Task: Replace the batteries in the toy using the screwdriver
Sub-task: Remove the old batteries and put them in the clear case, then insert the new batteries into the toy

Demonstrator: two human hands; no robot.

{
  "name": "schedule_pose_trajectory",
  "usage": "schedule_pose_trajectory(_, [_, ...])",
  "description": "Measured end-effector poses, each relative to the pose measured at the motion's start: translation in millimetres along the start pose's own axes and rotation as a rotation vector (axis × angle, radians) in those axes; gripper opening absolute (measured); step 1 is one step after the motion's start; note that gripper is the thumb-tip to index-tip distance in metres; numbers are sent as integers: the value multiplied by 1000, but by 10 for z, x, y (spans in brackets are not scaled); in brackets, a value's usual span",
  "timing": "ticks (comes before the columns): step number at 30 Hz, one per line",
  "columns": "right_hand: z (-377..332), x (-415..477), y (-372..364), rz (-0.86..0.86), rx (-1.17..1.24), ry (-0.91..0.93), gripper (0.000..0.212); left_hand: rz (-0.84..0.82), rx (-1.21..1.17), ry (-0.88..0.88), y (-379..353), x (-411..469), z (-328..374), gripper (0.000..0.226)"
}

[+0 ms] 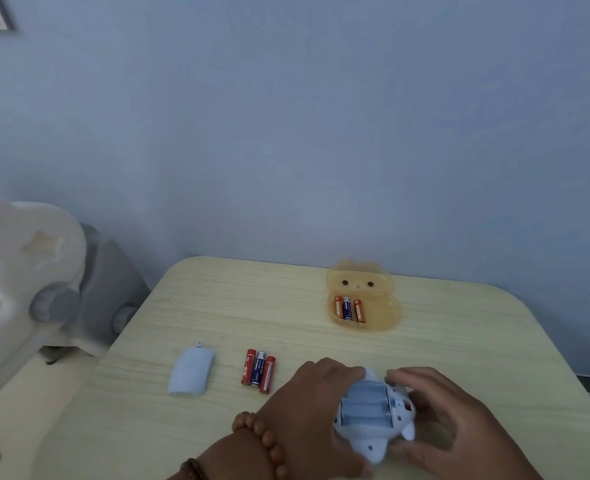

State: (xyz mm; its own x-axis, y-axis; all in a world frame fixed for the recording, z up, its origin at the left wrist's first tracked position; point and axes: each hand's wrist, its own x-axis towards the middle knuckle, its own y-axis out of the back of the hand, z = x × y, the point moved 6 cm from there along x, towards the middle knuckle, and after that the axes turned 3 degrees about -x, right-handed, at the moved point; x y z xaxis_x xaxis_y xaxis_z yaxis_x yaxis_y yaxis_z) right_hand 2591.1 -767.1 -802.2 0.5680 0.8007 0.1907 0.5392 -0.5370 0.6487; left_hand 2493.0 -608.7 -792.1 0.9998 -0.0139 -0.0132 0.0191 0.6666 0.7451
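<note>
Head: toy (373,415) toward right table (238,306) edge

- The left hand (304,407) lies against the left side of the toy (369,410), back up. Its fingers curl over the toy's far left edge and grip it.
- The left forearm comes in from the near left of the toy, and its wrist wears a bead bracelet (265,441).
- The right hand (459,424) cups the toy's right side. Its fingers curl over the far right edge, with the thumb at the near right.
</note>
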Motion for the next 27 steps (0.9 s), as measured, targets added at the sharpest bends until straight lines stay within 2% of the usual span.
schedule_pose_trajectory(3, [-16, -25, -18, 39, 46, 14, 61, 31, 107, 37, 327, -51, -81, 100])
schedule_pose_trajectory(6, [-46, -54, -43, 75, 72, 21, 55, 298, 207, 89, 990, -144, -371, 62])
schedule_pose_trajectory(7, [-51, -64, -51, 89, 79, 21, 55, 332, 261, 144, 1127, -194, -504, 53])
schedule_pose_trajectory(8, [-47, -73, -65, 101, 91, 18, 55, 319, 319, 202, 1191, -238, -626, 49])
schedule_pose_trajectory(10, [-49, -95, -79, 118, 117, 17, 56, 190, 405, 308, 1122, -282, -827, 52])
schedule_pose_trajectory(13, [-69, -120, -74, 150, 119, 21, 53, 58, 477, 342, 948, -263, -883, 57])
schedule_pose_trajectory(17, [-78, -147, -98, 161, 94, 34, 50, 27, 512, 359, 874, -206, -871, 48])
schedule_pose_trajectory(25, [-98, -172, -126, 60, -28, -29, 80, 59, 414, 350, 863, -178, -987, 39])
schedule_pose_trajectory(27, [-112, -171, -127, 61, 1, -44, 79, 47, 435, 345, 857, -179, -992, 33])
